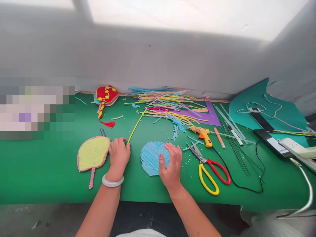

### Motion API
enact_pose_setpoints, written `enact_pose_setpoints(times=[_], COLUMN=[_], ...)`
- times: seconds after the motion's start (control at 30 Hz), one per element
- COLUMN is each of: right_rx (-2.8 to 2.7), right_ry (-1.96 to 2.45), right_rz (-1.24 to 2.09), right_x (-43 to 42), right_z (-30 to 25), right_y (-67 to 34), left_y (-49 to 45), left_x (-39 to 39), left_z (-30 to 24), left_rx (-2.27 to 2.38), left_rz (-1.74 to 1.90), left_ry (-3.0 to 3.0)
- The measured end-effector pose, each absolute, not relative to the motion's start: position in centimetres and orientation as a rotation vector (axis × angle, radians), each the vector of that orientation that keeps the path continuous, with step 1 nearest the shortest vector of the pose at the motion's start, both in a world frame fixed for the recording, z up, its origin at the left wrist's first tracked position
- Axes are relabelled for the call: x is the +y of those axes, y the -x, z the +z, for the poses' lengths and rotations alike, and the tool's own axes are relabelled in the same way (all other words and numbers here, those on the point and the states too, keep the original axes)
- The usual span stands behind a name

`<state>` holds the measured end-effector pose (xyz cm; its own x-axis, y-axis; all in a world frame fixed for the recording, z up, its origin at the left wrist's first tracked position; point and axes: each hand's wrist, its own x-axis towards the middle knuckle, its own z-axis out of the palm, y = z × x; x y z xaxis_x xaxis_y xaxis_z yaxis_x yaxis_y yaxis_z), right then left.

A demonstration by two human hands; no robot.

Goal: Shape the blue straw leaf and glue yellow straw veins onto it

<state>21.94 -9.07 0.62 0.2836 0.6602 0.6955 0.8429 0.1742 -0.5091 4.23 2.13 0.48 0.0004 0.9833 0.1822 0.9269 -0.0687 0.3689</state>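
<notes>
Fingers bent, thumb apart, the right hand (171, 164) overlaps the blue disc (151, 158) on the table (49, 174); whether the left hand (118, 156) pinches the yellow strip (136, 126) is unclear. Probably light and brittle, the disc is best held by its rim.

From mid-view, a red fan (112, 94) lies at ten o'clock, the wall (158, 62) stands at twelve, a teal sheet (288, 112) and power strip (292, 144) at three, a white cable (306, 176) at four.

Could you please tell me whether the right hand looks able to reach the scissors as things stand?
Probably yes: the scissors lie just right of the right hand, and nothing bulky stands between them on the green tabletop.
</notes>
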Motion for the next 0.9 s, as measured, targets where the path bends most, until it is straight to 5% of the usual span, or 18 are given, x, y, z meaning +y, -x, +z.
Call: enact_pose_setpoints(times=[0.5, 0.67, 0.9], right_rx=[-0.876, -1.097, -0.965], right_ry=[1.632, 1.541, 1.366], right_rz=[0.372, 0.944, 1.155], right_x=[-9.2, -7.9, -6.3], right_z=[2.8, 6.0, 4.4], right_y=[-24.2, -25.4, -25.3], left_y=[-5.4, -6.6, -7.3], left_x=[0.9, -0.8, -1.9], left_z=[2.2, 2.8, 2.7], left_rx=[1.47, 1.204, 0.936], left_rz=[1.128, 1.011, 0.767], left_ry=[-1.706, -1.809, -1.92])
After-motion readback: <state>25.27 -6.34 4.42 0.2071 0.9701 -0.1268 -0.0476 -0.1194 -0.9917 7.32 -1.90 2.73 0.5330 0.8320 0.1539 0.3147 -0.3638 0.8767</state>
